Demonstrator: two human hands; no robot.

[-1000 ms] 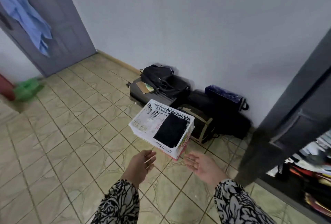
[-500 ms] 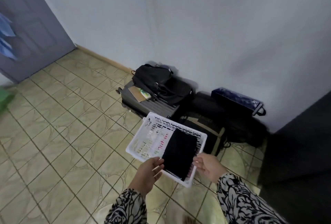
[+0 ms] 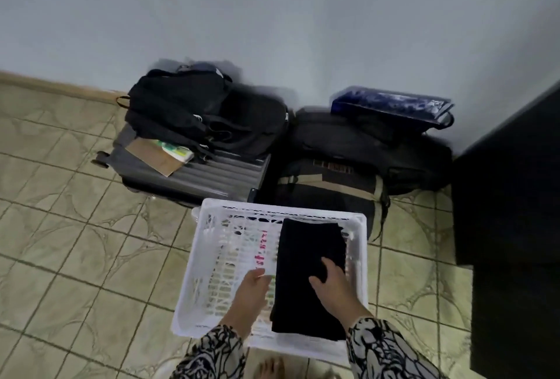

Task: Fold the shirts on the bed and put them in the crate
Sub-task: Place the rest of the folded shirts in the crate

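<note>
Crate [image 3: 360, 260] sits on the tiled floor [image 3: 75, 257], white plastic lattice, hard up against the luggage pile: grey suitcase [image 3: 212, 178] and dark duffel bag [image 3: 333, 184] by the wall. Folded black shirt [image 3: 306, 281] lies flat in the crate's right half; left half shows bare lattice. We have both hands inside the crate. Right hand [image 3: 331, 286] lies on top of the shirt, fingers bent down into the cloth, pressing or bunching it; we can't tell if it's a real grab. Left hand [image 3: 253, 284] sits at the shirt's left edge, fingers fairly straight and close together, holding nothing we can see. Risks as we judge them: dragging the right hand off could pull the top layer and undo the fold; shoving sideways could ruck it against the lattice wall. Bed isn't in view.
</note>
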